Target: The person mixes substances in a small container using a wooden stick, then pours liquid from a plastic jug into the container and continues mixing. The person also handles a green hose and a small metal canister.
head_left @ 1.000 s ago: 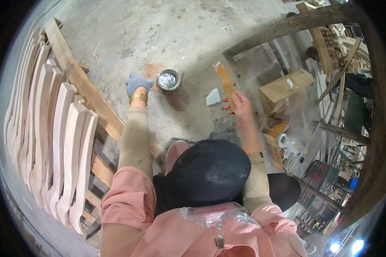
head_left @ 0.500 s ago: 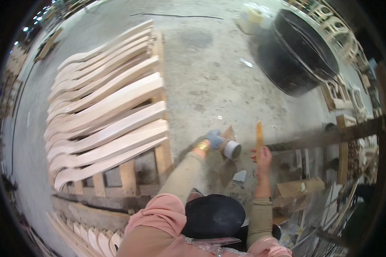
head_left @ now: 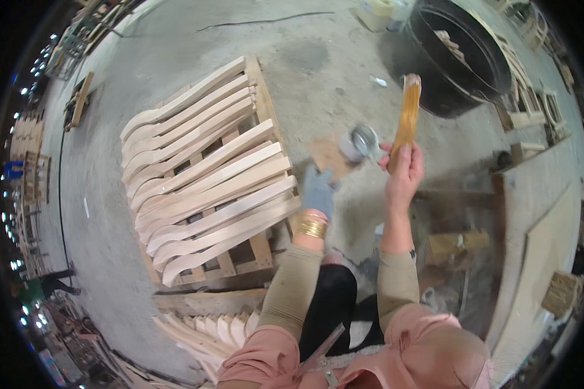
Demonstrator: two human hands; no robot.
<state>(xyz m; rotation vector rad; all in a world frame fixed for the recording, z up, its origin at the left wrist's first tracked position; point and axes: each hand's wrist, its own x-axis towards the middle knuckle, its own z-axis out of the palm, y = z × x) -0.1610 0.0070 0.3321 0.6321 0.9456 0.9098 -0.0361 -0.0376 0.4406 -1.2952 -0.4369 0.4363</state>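
My right hand is closed around the lower end of a flat yellow-orange stick. The stick points away from me, and its far tip is pale, as if smeared. My left hand, in a grey glove, grips the near left edge of a thin brown board; motion blurs its fingers. A small round tub, grey inside with a pale rim, rests at the board's right side. Just left of my gloved hand, several curved pale wooden pieces lie side by side on a wooden pallet.
A large black tub with wooden bits inside stands at the far right. Behind it sits a yellowish plastic container. More curved wooden pieces lie near my left side. A cardboard box and a large panel are at the right.
My right hand has raised the stick farther away from me. The board and small tub have shifted away, and the tub's open top now shows. The whole view has turned somewhat.
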